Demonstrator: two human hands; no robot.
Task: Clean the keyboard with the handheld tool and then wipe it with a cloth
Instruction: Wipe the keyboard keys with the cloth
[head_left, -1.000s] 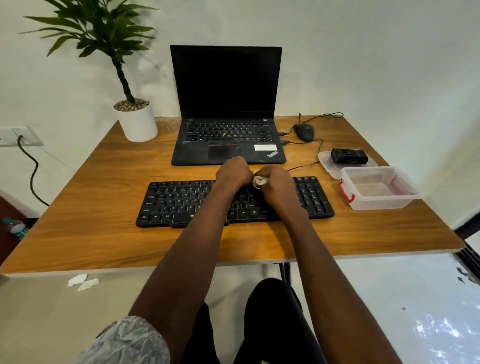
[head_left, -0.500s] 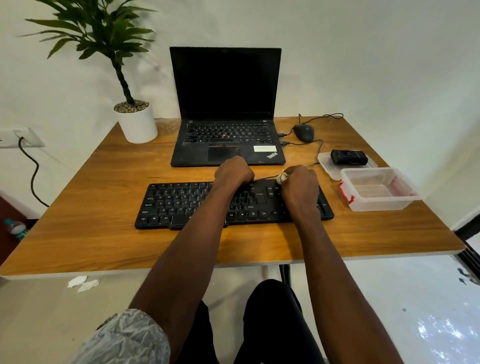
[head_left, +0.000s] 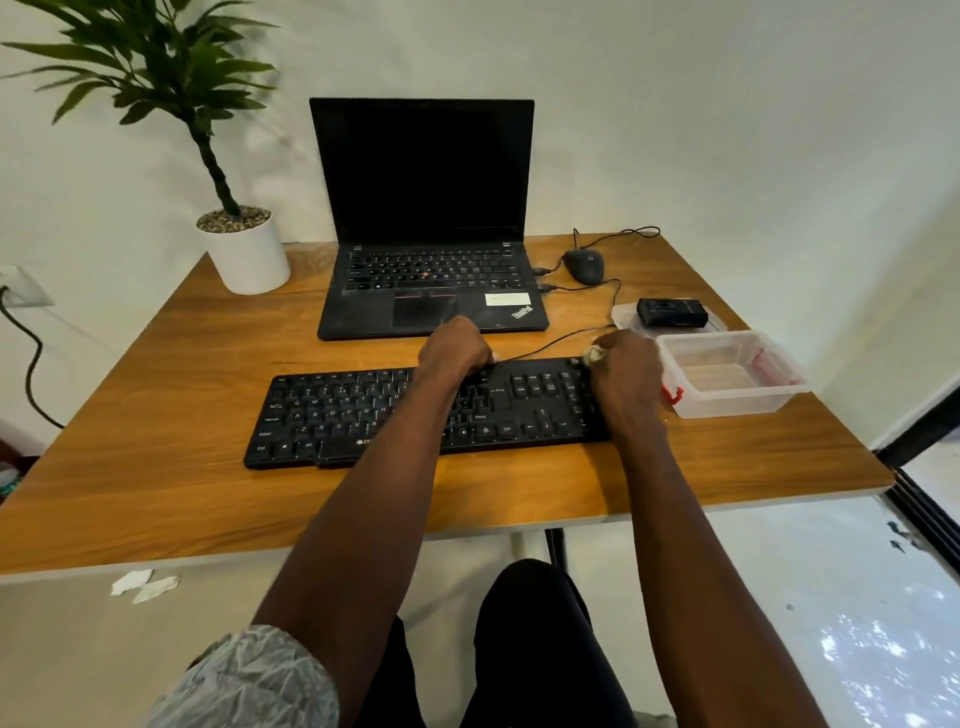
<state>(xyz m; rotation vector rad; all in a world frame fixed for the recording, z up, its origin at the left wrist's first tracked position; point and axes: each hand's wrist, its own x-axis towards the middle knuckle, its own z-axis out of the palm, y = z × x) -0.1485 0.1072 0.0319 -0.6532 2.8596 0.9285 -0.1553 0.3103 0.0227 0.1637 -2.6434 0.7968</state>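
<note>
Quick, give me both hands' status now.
Left hand: fingers curled, resting on the keyboard's top edge; whether it holds anything cannot be told.
Right hand: grips a wadded cloth at the keyboard's right end.

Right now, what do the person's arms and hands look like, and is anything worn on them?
Both forearms are bare, with no watch, bracelet or gloves in view. The left hand and right hand show no rings that I can make out. A crinkled pale grey sleeve is pushed up on the left arm; no sleeve shows on the right.

The right hand (head_left: 626, 371) grips a cloth (head_left: 593, 356) at the keyboard's (head_left: 332, 415) far right corner; the left hand (head_left: 454, 347) rests curled on its far edge.
</note>
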